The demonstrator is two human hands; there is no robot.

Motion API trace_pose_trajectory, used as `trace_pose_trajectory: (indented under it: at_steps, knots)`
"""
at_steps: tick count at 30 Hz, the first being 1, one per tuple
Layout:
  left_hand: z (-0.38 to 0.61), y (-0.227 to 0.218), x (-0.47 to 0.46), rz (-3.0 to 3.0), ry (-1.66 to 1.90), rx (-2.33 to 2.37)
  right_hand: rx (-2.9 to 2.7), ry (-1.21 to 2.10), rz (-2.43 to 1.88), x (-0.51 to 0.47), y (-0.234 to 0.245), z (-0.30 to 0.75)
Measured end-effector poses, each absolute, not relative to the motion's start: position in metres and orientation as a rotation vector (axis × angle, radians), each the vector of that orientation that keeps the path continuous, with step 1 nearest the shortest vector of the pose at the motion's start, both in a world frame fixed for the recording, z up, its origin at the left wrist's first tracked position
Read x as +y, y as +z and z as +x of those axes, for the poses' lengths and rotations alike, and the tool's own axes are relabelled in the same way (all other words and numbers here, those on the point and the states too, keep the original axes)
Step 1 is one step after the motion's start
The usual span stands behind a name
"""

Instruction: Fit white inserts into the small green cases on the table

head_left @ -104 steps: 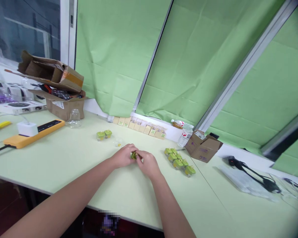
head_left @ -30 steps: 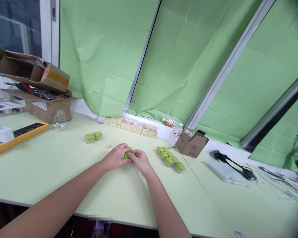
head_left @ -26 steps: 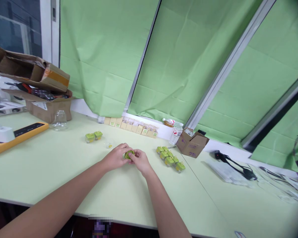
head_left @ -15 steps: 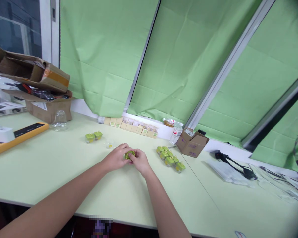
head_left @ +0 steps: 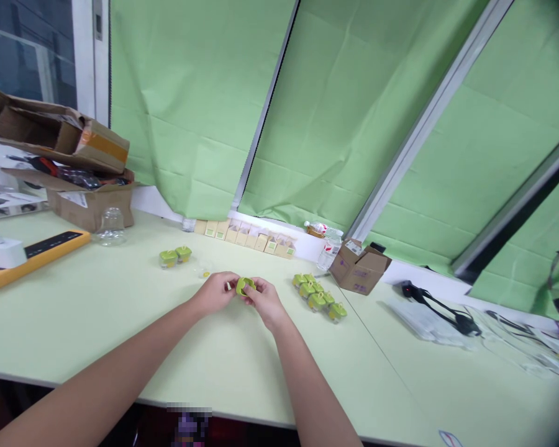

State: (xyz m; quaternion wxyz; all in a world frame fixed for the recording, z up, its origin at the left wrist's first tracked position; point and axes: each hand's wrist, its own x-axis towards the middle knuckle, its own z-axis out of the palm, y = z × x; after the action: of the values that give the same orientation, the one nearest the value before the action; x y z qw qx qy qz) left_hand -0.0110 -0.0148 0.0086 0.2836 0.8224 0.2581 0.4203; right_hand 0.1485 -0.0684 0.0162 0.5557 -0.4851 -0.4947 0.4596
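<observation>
Above the middle of the table, a small green lid (head_left: 245,285) is between my hands with its hollow side facing me. My right hand (head_left: 266,302) grips it, the thumb pressed inside the hollow. The curled fingers of my left hand (head_left: 217,292) pinch its left edge. Just beyond my left hand lies a small clear cup (head_left: 204,272) with something yellow in it. Two small clear containers with green lids (head_left: 176,255) stand farther left. Several more green-lidded containers (head_left: 317,298) are grouped to the right of my hands.
A row of small cardboard boxes (head_left: 251,237) lines the back edge. Plastic bottles (head_left: 329,249) and an open carton (head_left: 361,269) stand back right. Cables and plastic bags (head_left: 431,323) lie farther right. At left are stacked cartons (head_left: 90,208), a clear jar (head_left: 111,227) and an orange power strip (head_left: 41,261).
The green lid has turned so that more of its hollow inside shows. My left hand's fingers have drawn back slightly to its left edge, while the right hand keeps its grip.
</observation>
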Motion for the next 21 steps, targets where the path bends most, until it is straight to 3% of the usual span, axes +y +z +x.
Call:
trace_pose_trajectory:
  at_steps: [21]
  knots:
    - [-0.0118,0.0055,-0.0084,2.268,1.17,0.719,-1.109,1.06,-1.139,-0.0671,0.0206,0.145]
